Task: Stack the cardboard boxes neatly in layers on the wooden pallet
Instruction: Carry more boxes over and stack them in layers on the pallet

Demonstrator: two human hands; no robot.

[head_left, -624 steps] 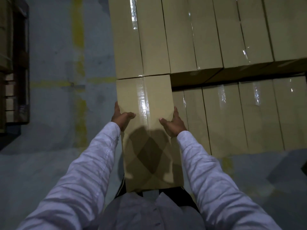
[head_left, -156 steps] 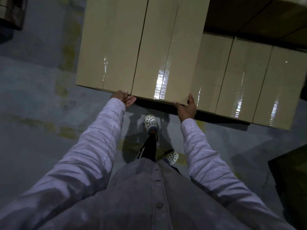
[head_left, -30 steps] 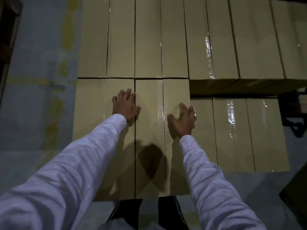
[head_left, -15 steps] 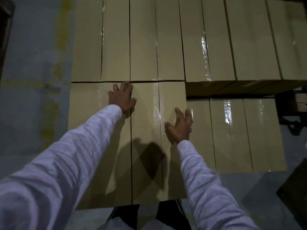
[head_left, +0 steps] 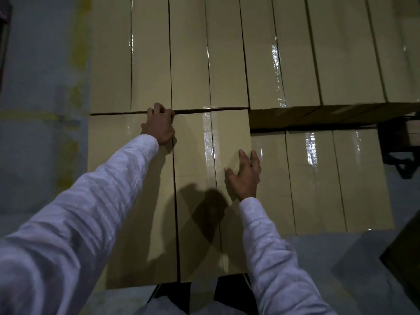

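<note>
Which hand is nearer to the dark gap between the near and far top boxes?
Left. The left hand has its fingertips right at the gap; the right hand lies nearer the person, at the right edge of the near box.

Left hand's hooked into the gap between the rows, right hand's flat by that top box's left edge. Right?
Not quite. The head view shows the right hand flat by the right edge of the top box, not its left. The left hand is hooked into the gap.
</note>
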